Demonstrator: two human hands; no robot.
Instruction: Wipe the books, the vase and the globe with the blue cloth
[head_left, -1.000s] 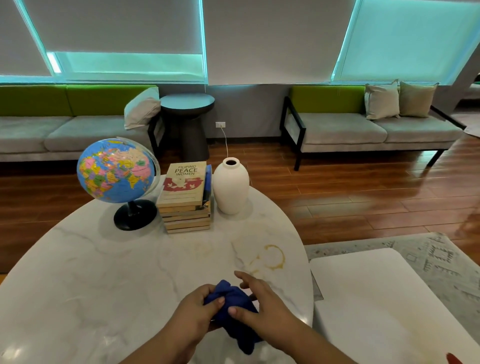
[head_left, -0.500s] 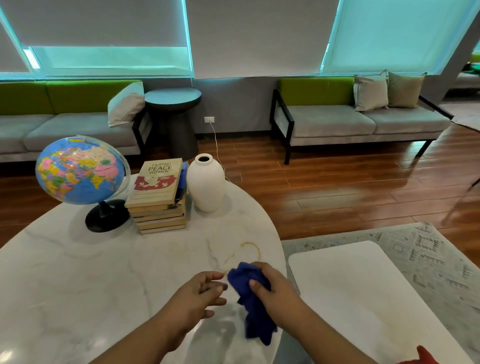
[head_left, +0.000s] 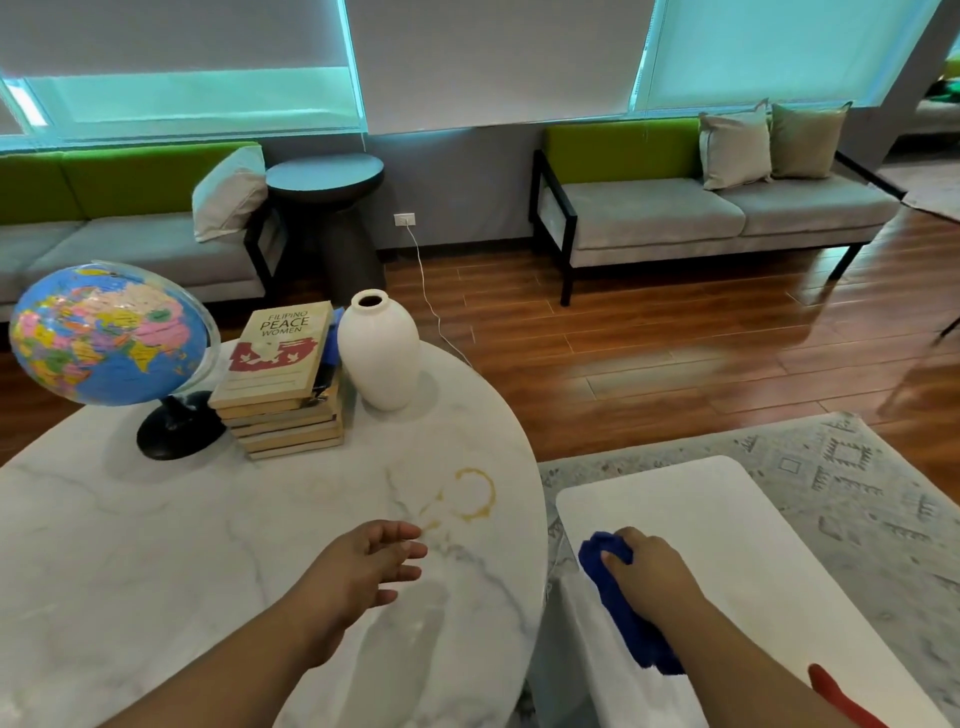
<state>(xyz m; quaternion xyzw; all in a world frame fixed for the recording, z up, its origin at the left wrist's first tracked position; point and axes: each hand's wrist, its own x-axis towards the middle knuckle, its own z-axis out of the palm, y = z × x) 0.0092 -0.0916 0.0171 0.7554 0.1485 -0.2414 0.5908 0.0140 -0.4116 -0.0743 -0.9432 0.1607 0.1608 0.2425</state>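
Ideally, the right hand (head_left: 652, 571) gripping the blue cloth (head_left: 631, 631), well short of the vase (head_left: 382, 358), brings it there while the spread, empty left hand (head_left: 363, 566) steadies that vase.

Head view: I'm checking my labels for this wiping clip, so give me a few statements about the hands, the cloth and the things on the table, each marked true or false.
1. The right hand grips the blue cloth. True.
2. The left hand holds the cloth too. False: its fingers are relaxed and hold nothing, above the marble table.
3. The vase stands just right of the books. True.
4. The globe lies on its side. False: it sits on its black stand, left of the books.
5. A yellowish ring stain marks the marble table. True.
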